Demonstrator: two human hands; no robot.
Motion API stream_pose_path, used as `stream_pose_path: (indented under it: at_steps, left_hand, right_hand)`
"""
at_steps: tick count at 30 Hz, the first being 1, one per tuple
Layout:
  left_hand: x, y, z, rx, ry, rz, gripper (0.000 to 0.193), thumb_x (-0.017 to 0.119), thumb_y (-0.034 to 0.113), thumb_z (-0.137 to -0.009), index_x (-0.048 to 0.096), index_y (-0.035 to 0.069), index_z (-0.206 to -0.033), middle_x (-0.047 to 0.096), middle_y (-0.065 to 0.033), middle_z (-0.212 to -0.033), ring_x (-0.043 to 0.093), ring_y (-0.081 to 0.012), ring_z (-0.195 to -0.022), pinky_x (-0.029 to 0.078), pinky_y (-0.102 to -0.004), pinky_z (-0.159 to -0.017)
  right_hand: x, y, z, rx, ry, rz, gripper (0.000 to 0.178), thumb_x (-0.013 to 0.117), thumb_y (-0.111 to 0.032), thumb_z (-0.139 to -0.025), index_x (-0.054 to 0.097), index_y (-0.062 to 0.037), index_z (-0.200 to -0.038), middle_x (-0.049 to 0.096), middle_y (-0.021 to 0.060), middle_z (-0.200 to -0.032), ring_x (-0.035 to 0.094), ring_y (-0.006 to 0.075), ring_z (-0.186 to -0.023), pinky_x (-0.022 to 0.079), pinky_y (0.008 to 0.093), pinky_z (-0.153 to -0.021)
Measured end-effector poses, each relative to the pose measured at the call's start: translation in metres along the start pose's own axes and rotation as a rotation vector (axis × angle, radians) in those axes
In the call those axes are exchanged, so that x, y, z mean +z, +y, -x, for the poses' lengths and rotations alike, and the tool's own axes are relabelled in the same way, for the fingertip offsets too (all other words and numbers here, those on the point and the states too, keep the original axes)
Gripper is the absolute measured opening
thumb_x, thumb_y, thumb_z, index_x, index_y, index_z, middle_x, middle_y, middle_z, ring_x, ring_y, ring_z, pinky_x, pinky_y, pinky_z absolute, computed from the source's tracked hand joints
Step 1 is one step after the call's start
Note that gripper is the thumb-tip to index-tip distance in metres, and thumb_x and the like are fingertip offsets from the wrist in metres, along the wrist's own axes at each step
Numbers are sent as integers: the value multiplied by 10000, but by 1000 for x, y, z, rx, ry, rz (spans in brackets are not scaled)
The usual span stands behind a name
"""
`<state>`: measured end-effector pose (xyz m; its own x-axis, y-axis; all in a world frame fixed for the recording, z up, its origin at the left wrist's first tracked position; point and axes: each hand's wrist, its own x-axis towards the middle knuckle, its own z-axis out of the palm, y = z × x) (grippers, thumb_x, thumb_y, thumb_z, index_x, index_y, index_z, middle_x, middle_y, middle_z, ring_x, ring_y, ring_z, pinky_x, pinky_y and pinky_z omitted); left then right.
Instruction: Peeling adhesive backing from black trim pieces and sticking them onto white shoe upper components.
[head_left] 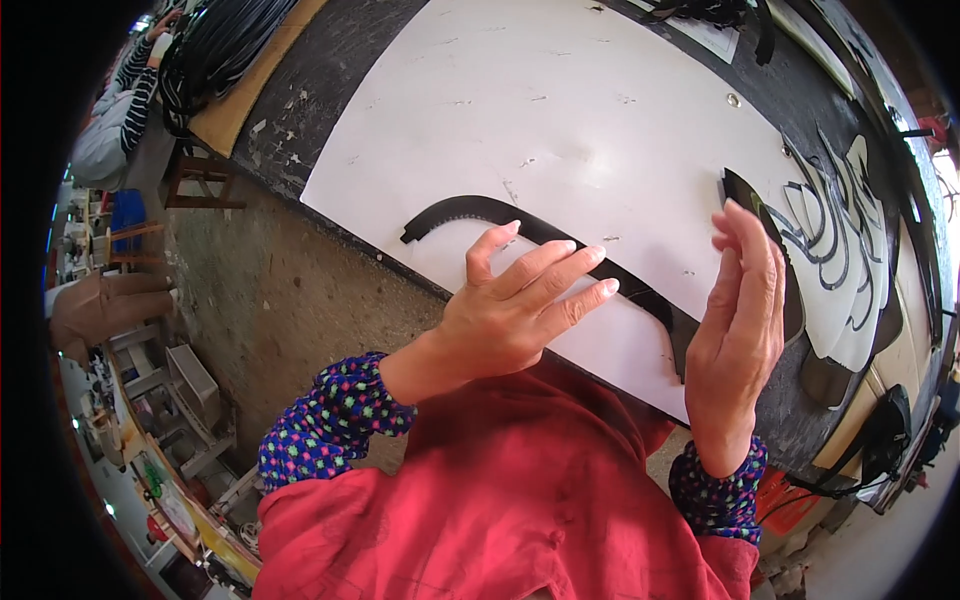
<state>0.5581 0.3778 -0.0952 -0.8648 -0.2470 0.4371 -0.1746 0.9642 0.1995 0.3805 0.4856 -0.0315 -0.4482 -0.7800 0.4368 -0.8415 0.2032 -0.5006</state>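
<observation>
A curved black strip (538, 231) lies on a white sheet (430, 120), bowed away from me, with a fine row of small notches or stitches along part of its inner edge. Over its middle is my left hand (525, 315), fingers spread and fingertips at the strip; whether they press on it I cannot tell. My right hand (740, 325) is by the strip's right end, raised on edge with its fingers stretched out and nothing visible in them. Just past its fingers a dark curved piece (741, 188) lies partly hidden behind the hand.
To the right lie several white shaped pieces with dark edging (840, 270). Black strips (215, 55) are bundled on a board at the far left. A wooden stool (200, 185) stands below the table's left edge. Another person (115, 120) is at the upper left.
</observation>
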Motion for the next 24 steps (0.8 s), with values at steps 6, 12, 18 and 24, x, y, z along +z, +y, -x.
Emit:
stream_pose_path:
  at_steps: [6, 12, 18, 24]
  left_hand:
    - [6, 2, -1, 22, 156, 38, 334, 642, 122, -807, 761, 169, -1116, 649, 27, -1207, 574, -123, -1111, 284, -480, -1089]
    - [8, 3, 1, -14, 188, 73, 291, 644, 144, -802, 777, 150, -1061, 654, 19, -1192, 580, -127, -1108, 298, -490, -1079]
    - [7, -3, -5, -17, 228, 121, 227, 642, 91, -794, 769, 119, -980, 660, 6, -1187, 604, -145, -1084, 312, -484, -1071]
    - [14, -7, 5, -41, 313, 76, 216, 644, 146, -728, 741, 112, -918, 669, -39, -1105, 591, -200, -1080, 356, -524, -1050]
  right_hand:
    - [56, 13, -11, -195, -185, 408, 748, 563, 43, -804, 335, -54, -1510, 396, 156, -1464, 392, 320, -1361, 326, 437, -1071]
    - [61, 28, -9, -50, -265, 158, 631, 497, 60, -880, 349, -34, -1487, 407, 174, -1457, 400, 332, -1344, 317, 469, -1090]
    - [72, 8, -20, -243, -164, 400, 656, 508, 73, -815, 386, -11, -1454, 450, 184, -1422, 427, 366, -1322, 336, 472, -1083]
    - [104, 28, -16, -183, -143, 371, 634, 550, -27, -873, 372, -28, -1481, 462, 151, -1443, 434, 314, -1343, 321, 446, -1096]
